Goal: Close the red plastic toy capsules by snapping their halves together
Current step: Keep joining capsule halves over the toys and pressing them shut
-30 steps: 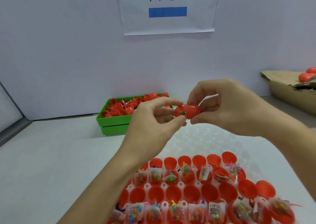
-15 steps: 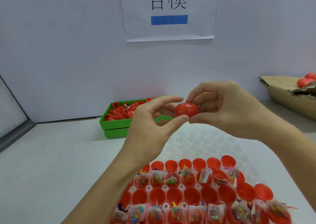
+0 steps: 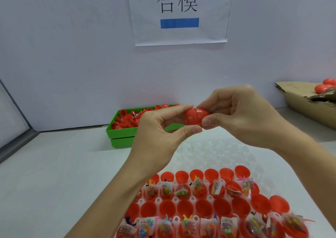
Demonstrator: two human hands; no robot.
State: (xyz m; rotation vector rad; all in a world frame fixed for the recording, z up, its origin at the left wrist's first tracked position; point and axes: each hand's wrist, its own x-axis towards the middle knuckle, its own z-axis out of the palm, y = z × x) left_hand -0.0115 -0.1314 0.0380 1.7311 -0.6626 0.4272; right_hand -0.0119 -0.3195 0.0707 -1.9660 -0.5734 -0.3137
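Red capsule (image 3: 196,116) held in mid-air above the counter (image 3: 54,174), pinched between both hands. Left hand (image 3: 160,128) curled round the capsule's left half, index finger over the top, thumb beneath. Right hand (image 3: 241,117) curled round the right half, thumb and fingertips pressing inward. Opposed grip judged to serve the snap: each hand backing one half so force runs along the capsule's axis. Seam visible as a thin dark line near the left hand; halves appear mated, full engagement not confirmable.

Capsule lies directly between the two hands, touching both, well above the tray (image 3: 183,200) of open red halves and bagged toys near the lower edge. Green bin (image 3: 123,132) of loose red halves stands behind the left hand. Cardboard box (image 3: 300,99) with closed capsules at far right, judged the likely deposit point.
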